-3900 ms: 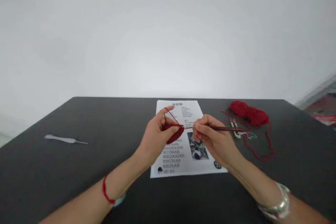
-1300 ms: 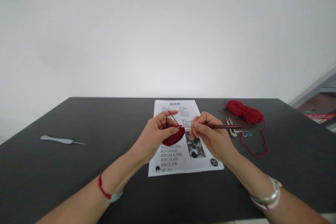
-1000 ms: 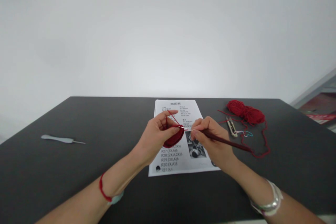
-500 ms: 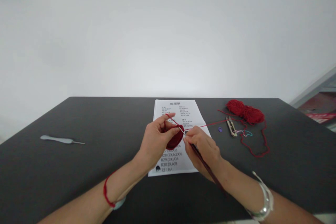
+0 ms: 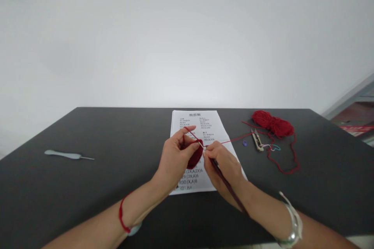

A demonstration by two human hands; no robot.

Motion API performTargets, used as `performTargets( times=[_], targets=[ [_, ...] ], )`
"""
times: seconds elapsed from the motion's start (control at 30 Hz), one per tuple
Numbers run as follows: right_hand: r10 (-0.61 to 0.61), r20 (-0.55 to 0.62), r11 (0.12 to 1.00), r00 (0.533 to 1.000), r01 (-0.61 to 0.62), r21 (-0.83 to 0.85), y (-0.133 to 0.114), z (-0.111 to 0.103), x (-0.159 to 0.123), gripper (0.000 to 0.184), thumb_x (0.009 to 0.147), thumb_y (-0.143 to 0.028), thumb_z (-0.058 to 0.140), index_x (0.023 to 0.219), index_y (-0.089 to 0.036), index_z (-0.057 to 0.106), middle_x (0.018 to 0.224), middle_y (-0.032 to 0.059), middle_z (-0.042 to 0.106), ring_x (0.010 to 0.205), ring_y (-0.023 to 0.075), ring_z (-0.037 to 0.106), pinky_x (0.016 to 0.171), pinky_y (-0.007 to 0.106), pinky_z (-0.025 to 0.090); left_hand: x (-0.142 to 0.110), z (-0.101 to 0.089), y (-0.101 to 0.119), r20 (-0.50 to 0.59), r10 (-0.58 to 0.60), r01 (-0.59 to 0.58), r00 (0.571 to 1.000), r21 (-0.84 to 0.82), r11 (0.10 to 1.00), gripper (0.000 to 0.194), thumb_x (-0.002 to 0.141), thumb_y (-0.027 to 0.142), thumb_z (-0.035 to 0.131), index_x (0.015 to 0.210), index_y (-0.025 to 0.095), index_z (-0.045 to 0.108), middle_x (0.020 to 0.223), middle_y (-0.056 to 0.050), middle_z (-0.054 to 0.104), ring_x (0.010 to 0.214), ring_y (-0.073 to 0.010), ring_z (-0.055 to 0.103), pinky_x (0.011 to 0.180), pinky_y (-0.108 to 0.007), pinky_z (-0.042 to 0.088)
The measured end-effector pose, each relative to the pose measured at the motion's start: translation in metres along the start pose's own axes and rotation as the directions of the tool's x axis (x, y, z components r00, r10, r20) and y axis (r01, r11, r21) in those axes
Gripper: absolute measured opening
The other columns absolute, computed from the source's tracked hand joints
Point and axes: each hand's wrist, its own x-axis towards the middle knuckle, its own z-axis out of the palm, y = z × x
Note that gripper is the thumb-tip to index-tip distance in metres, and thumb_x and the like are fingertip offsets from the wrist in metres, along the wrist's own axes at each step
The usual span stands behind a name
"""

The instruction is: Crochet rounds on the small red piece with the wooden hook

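Observation:
My left hand (image 5: 177, 155) pinches a small dark red crochet piece (image 5: 195, 159) between thumb and fingers. Red yarn runs over its raised index finger down to the work. In my right hand (image 5: 223, 161) is a crochet hook (image 5: 226, 183) with a dark handle, its silver tip at the top edge of the piece. Whether the tip is inside a stitch is too small to tell. A strand of red yarn (image 5: 238, 138) stretches from the work to the skein (image 5: 273, 123) at the right. Under both hands lies a printed pattern sheet (image 5: 210, 118), partly hidden by them.
To the right are thread snips (image 5: 257, 140), a purple stitch marker (image 5: 244, 143) and light blue and pink markers (image 5: 274, 148) near a loose yarn loop. A grey-handled hook (image 5: 66, 155) rests at the left on the black table (image 5: 117, 132). A white wall stands behind.
Both hands have shifted very slightly; my right hand and the hook tip sit a little closer to my left hand. The crochet piece has tilted slightly. Things on the table stay put.

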Motion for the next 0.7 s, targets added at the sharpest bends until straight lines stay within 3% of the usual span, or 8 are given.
performTargets(
  times=[0.07, 0.13, 0.2, 0.27, 0.37, 0.43, 0.57, 0.7],
  targets=[
    [0.146, -0.039, 0.982, 0.988, -0.140, 0.127, 0.002, -0.001, 0.001, 0.017, 0.088, -0.008, 0.050, 0.083, -0.023, 0.049, 0.075, -0.0007, 0.055, 0.062, 0.0128, 0.052, 0.055, 0.025, 0.042, 0.001, -0.001, -0.001, -0.010, 0.011, -0.011, 1.000, -0.007, 1.000, 0.039, 0.064, 0.013, 0.074, 0.101, 0.013, 0.065, 0.056, 0.008, 0.057, 0.055, -0.0093, 0.050, 0.056, -0.021, 0.040],
    [0.308, -0.038, 0.904, 0.951, -0.280, 0.324, 0.007, -0.002, 0.004, 0.014, 0.087, -0.011, 0.054, 0.079, -0.023, 0.051, 0.074, -0.0014, 0.056, 0.061, 0.0121, 0.052, 0.054, 0.025, 0.041, 0.002, -0.002, -0.003, 0.005, -0.010, 0.010, 1.000, -0.057, 0.998, 0.044, 0.063, 0.014, 0.075, 0.106, 0.012, 0.063, 0.057, 0.008, 0.058, 0.054, -0.0086, 0.050, 0.054, -0.020, 0.039],
    [0.452, 0.022, 0.740, 0.892, -0.389, 0.548, 0.014, -0.004, 0.008, 0.015, 0.086, -0.016, 0.058, 0.074, -0.022, 0.053, 0.068, -0.0027, 0.056, 0.059, 0.0122, 0.052, 0.055, 0.025, 0.041, 0.005, -0.004, -0.005, 0.040, -0.050, 0.054, 0.998, -0.119, 0.991, 0.050, 0.063, 0.015, 0.075, 0.111, 0.012, 0.060, 0.060, 0.007, 0.060, 0.054, -0.0082, 0.051, 0.053, -0.020, 0.039],
    [0.549, 0.118, 0.517, 0.827, -0.447, 0.730, 0.018, -0.005, 0.012, 0.017, 0.083, -0.019, 0.062, 0.068, -0.021, 0.054, 0.062, -0.0038, 0.055, 0.058, 0.0123, 0.051, 0.056, 0.026, 0.041, 0.007, -0.006, -0.006, 0.071, -0.074, 0.084, 0.995, -0.157, 0.984, 0.053, 0.063, 0.014, 0.076, 0.113, 0.011, 0.057, 0.063, 0.006, 0.062, 0.055, -0.0082, 0.053, 0.054, -0.020, 0.040],
    [0.619, 0.256, 0.225, 0.743, -0.480, 0.848, 0.018, -0.006, 0.020, 0.019, 0.079, -0.021, 0.067, 0.064, -0.020, 0.055, 0.058, -0.0039, 0.055, 0.054, 0.0114, 0.050, 0.055, 0.025, 0.040, 0.008, -0.008, -0.006, 0.089, -0.059, 0.074, 0.994, -0.171, 0.983, 0.051, 0.063, 0.012, 0.075, 0.111, 0.012, 0.058, 0.067, 0.005, 0.063, 0.059, -0.0083, 0.055, 0.057, -0.020, 0.042],
    [0.640, 0.311, 0.109, 0.703, -0.484, 0.868, 0.015, -0.006, 0.023, 0.021, 0.076, -0.020, 0.070, 0.061, -0.019, 0.055, 0.056, -0.0038, 0.055, 0.054, 0.0109, 0.049, 0.054, 0.024, 0.040, 0.008, -0.009, -0.006, 0.113, -0.060, 0.078, 0.992, -0.165, 0.983, 0.050, 0.063, 0.011, 0.075, 0.110, 0.012, 0.059, 0.067, 0.005, 0.063, 0.060, -0.0084, 0.055, 0.057, -0.020, 0.042],
    [0.659, 0.366, 0.001, 0.657, -0.488, 0.873, 0.013, -0.006, 0.025, 0.023, 0.074, -0.020, 0.072, 0.060, -0.019, 0.055, 0.056, -0.0035, 0.056, 0.055, 0.0103, 0.050, 0.054, 0.022, 0.042, 0.007, -0.009, -0.006, 0.138, -0.086, 0.109, 0.987, -0.168, 0.980, 0.050, 0.063, 0.011, 0.076, 0.110, 0.012, 0.059, 0.067, 0.005, 0.062, 0.060, -0.0088, 0.055, 0.058, -0.021, 0.042],
    [0.621, 0.367, 0.035, 0.692, -0.493, 0.870, 0.017, -0.008, 0.023, 0.020, 0.076, -0.019, 0.070, 0.063, -0.019, 0.056, 0.057, -0.0036, 0.058, 0.055, 0.0107, 0.052, 0.056, 0.023, 0.043, 0.008, -0.010, -0.006, 0.157, -0.086, 0.113, 0.984, -0.172, 0.979, 0.051, 0.064, 0.010, 0.074, 0.113, 0.012, 0.059, 0.067, 0.005, 0.062, 0.059, -0.0082, 0.054, 0.056, -0.020, 0.041]
  ],
)
